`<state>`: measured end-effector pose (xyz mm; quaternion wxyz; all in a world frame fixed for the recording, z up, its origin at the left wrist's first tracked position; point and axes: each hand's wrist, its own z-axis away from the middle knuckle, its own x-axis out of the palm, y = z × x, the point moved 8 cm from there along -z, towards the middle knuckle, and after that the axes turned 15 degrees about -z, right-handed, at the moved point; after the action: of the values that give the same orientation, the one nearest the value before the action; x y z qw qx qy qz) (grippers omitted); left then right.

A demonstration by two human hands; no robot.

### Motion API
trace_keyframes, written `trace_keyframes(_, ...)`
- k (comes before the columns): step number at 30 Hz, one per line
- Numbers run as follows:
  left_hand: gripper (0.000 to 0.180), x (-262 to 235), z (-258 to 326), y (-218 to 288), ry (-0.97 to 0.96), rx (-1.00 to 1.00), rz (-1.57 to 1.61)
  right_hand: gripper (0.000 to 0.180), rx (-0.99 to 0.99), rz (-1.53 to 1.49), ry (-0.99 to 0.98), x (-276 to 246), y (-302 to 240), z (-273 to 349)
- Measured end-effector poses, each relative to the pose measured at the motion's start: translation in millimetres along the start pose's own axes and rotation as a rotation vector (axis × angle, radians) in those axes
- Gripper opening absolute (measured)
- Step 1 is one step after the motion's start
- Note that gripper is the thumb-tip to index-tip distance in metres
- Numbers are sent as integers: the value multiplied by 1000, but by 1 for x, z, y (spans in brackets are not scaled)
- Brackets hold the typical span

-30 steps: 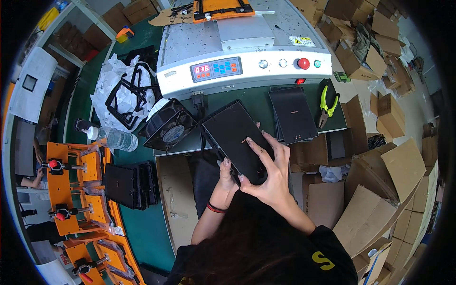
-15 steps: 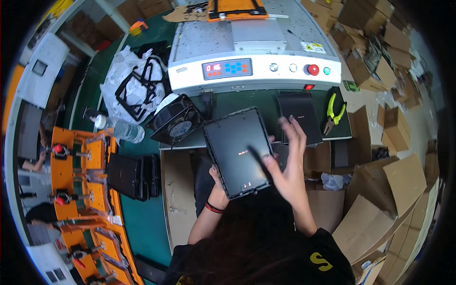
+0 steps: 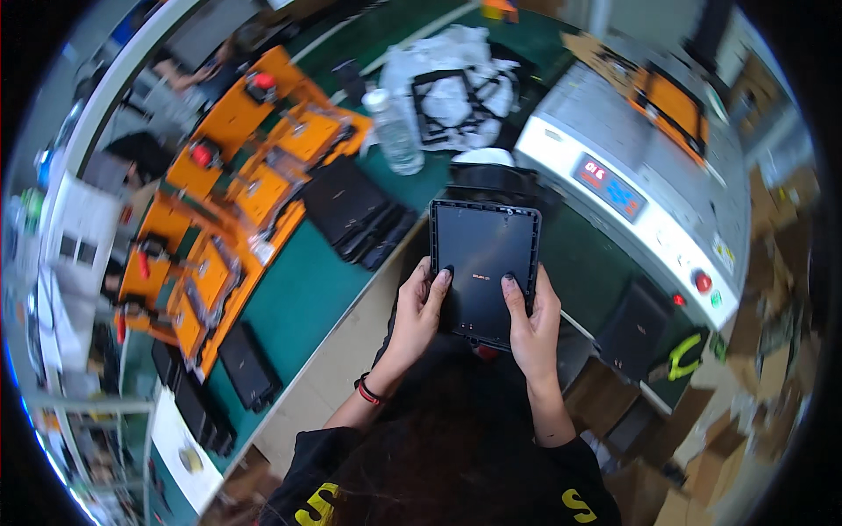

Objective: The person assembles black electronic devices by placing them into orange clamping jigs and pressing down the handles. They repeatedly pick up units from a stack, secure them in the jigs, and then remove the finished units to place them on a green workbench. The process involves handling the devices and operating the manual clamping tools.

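A black rectangular panel set in a clipped black frame is held up in front of me, its glossy face toward me with a small printed mark in the middle. My left hand grips its left edge, thumb lying on the face and fingers behind. On the opposite edge my right hand holds it the same way. Both hands' fingers are partly hidden behind the panel. Just beyond its top edge stands a black fan. A stack of similar black panels lies on the green bench to the left.
Orange clamp fixtures line the bench's left, with more black pieces nearby. A clear bottle stands by a white plastic bag. Right are a machine, a dark flat panel, yellow-green pliers and cardboard boxes.
My view has turned to the left. The panel is now upright rather than tilted, and my right hand, earlier lifted with fingers spread by its right side, now grips that edge.
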<state>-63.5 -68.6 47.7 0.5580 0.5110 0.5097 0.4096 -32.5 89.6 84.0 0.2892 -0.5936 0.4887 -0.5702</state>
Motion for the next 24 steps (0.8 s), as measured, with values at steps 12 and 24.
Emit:
trace_keyframes(12, 31, -211, 32, -23, 685, -20, 416, 49, -414, 346, -983, 225, 62, 18)
trace_keyframes(24, 72, -330, -116, 81, 1134, 706, -1273, 23, 190, 272, -835, 248, 81, -30)
